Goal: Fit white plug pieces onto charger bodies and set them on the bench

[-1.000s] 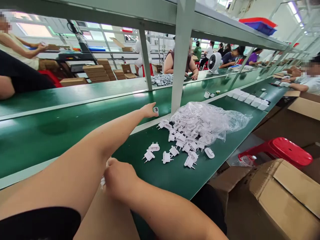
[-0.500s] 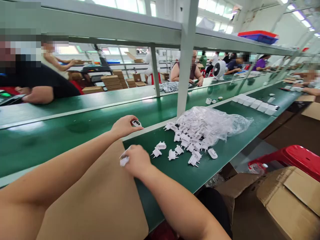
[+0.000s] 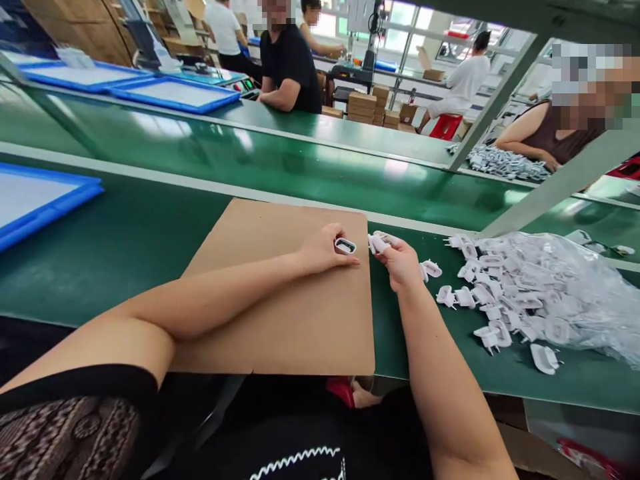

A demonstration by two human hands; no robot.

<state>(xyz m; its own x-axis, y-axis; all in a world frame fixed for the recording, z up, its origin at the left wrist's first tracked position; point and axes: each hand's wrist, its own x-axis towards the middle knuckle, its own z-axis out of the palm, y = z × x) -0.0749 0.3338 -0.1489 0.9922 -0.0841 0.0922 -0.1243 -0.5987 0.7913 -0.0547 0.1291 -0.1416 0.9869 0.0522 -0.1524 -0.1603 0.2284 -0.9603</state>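
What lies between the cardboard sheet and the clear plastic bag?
Head view: the right hand, holding white plug parts, and loose two-pin plug parts on the green tabletop.

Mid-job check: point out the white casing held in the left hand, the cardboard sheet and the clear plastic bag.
White casing [image 3: 345, 247]: head view, on its open end.
Cardboard sheet [image 3: 295, 317]: head view, on its flat brown face.
Plastic bag [image 3: 595, 300]: head view, on its crinkled side.

black sleeve [image 3: 120, 382], patterned cloth [image 3: 65, 433], white squiggle [image 3: 300, 459]
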